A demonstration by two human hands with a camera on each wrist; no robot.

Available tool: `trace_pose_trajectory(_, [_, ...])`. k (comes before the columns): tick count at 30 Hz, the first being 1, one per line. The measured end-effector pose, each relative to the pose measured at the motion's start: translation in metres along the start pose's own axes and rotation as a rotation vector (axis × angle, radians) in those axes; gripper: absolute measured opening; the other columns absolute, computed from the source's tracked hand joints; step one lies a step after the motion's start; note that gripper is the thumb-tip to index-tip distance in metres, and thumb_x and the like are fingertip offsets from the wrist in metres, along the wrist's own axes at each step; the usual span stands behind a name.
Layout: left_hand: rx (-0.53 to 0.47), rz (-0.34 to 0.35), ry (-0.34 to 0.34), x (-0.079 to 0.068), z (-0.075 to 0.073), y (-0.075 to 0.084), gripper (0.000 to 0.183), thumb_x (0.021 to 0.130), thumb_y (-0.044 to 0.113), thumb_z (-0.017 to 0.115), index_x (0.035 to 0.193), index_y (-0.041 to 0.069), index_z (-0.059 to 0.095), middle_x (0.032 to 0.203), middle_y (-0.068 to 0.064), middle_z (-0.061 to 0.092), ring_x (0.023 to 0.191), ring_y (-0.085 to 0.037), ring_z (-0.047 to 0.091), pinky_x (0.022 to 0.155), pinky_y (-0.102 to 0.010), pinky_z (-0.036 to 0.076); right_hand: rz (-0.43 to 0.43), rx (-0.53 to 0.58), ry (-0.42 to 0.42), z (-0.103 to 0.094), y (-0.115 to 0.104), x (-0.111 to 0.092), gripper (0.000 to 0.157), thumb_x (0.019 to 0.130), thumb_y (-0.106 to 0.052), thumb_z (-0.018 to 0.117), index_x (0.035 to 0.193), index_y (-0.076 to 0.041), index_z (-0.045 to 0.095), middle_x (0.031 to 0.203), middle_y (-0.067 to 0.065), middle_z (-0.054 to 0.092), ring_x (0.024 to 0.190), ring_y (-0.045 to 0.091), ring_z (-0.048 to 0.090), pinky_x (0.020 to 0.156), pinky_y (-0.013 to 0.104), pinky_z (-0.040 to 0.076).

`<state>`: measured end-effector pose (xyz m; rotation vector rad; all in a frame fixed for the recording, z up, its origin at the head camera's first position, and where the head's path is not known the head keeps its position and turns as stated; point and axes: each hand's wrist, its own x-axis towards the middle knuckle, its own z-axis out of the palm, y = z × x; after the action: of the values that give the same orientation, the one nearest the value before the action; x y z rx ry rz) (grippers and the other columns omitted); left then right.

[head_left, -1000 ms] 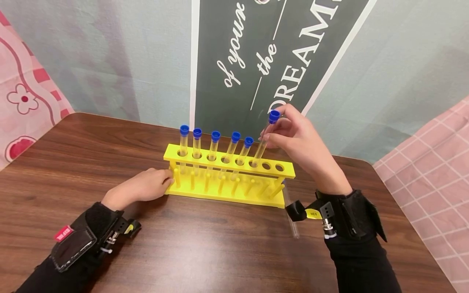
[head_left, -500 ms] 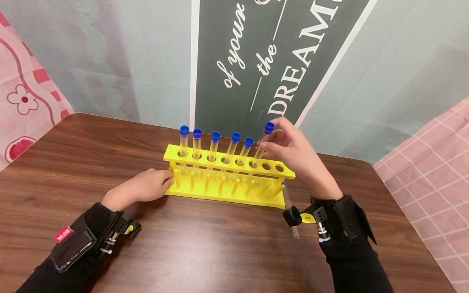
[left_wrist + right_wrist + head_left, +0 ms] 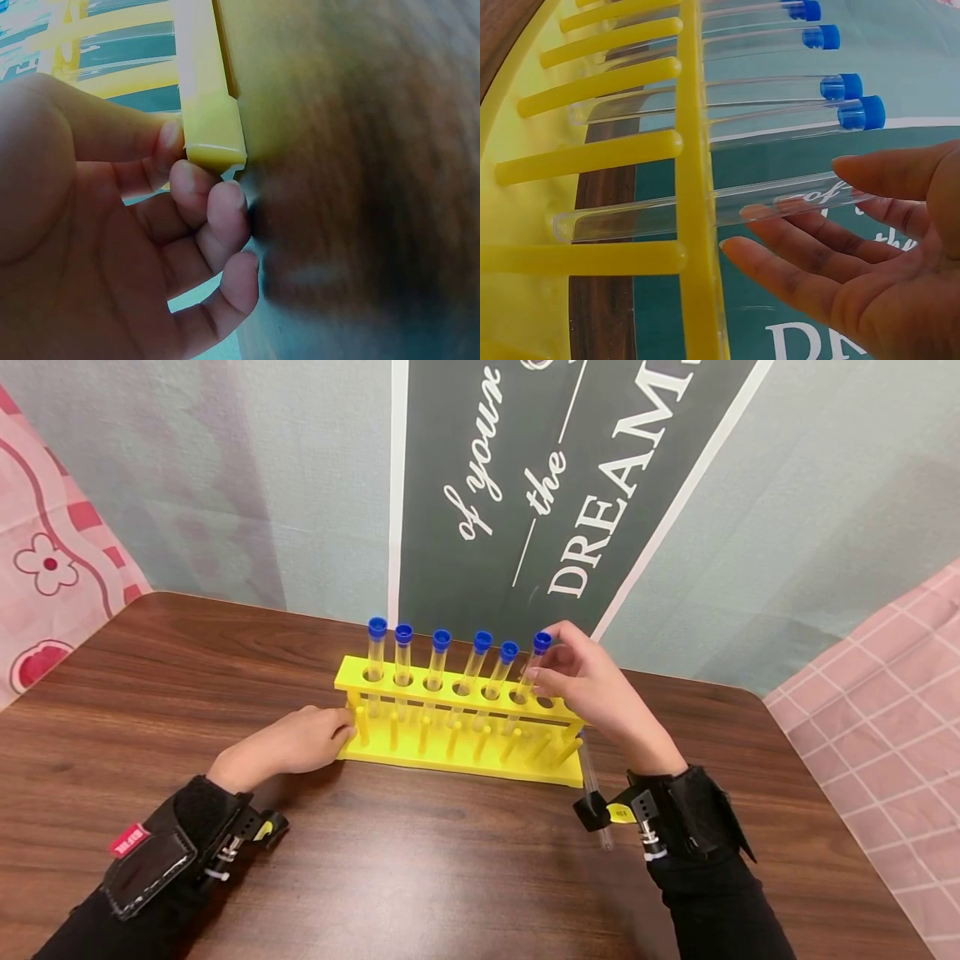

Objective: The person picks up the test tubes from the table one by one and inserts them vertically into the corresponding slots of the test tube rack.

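A yellow test tube rack [image 3: 465, 763] stands on the wooden table. My left hand [image 3: 296, 739] grips the left end of its base, thumb and fingertips on the edge in the left wrist view. At the rack's right part, my right hand [image 3: 600, 685] pinches a clear test tube [image 3: 630, 219] with a blue cap [image 3: 542, 642]. This tube passes through the third hole from the right end, its lower end near the rack's base in the right wrist view. To its left, several blue-capped test tubes [image 3: 441, 647] lean in the rack. My right hand covers the rack's far right hole.
Another test tube [image 3: 606, 837] lies on the table [image 3: 420, 877] beside the rack's right end, partly hidden by the right wrist's camera mount [image 3: 592, 811]. A curtain with a lettered dark panel [image 3: 480, 585] hangs behind the table.
My right hand has moved down and slightly left, and the test tube it holds has slid deeper through the hole. My left hand stays on the rack.
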<state>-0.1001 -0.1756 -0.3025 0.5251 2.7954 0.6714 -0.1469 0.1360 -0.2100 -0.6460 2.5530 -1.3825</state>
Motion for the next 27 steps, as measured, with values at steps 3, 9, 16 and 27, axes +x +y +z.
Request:
trace_pose_trajectory(3, [-0.003,-0.001,-0.001,-0.0003,-0.0002,0.0006,0.018,0.094,0.01,0.043,0.077,0.007,0.048,0.061,-0.003,0.037,0.053,-0.015,0.035,0.052,-0.027,0.031,0.003,-0.017,0.0,0.0004,0.0018,-0.0006,0.023,0.089,0.001,0.053,0.108,0.002,0.04,0.09,0.023,0.06,0.078,0.035,0.059,0.072,0.043,0.049])
trace_pose_trajectory(9, [-0.006,-0.004,-0.005,-0.0008,-0.0009,0.0017,0.018,0.094,0.01,0.044,0.076,0.007,0.047,0.061,-0.003,0.037,0.052,-0.015,0.034,0.051,-0.027,0.031,0.022,-0.032,0.002,0.0002,0.0035,-0.0015,0.022,0.089,0.001,0.053,0.106,0.002,0.04,0.092,0.023,0.06,0.083,0.031,0.06,0.076,0.043,0.049])
trace_pose_trajectory(16, [-0.002,-0.003,-0.004,-0.0009,-0.0011,0.0016,0.017,0.094,0.01,0.044,0.077,0.006,0.048,0.061,-0.003,0.037,0.052,-0.015,0.035,0.051,-0.027,0.031,0.025,-0.065,-0.001,0.0003,0.0047,-0.0024,0.021,0.088,0.002,0.054,0.104,0.003,0.041,0.093,0.021,0.06,0.083,0.029,0.061,0.078,0.044,0.048])
trace_pose_trajectory(27, [0.001,0.004,-0.005,-0.0009,-0.0008,0.0006,0.018,0.094,0.01,0.043,0.077,0.007,0.047,0.061,-0.003,0.036,0.052,-0.015,0.034,0.051,-0.027,0.031,0.029,-0.094,-0.008,-0.0001,0.0044,-0.0038,0.024,0.087,-0.001,0.057,0.107,0.003,0.044,0.093,0.018,0.059,0.086,0.03,0.06,0.078,0.044,0.047])
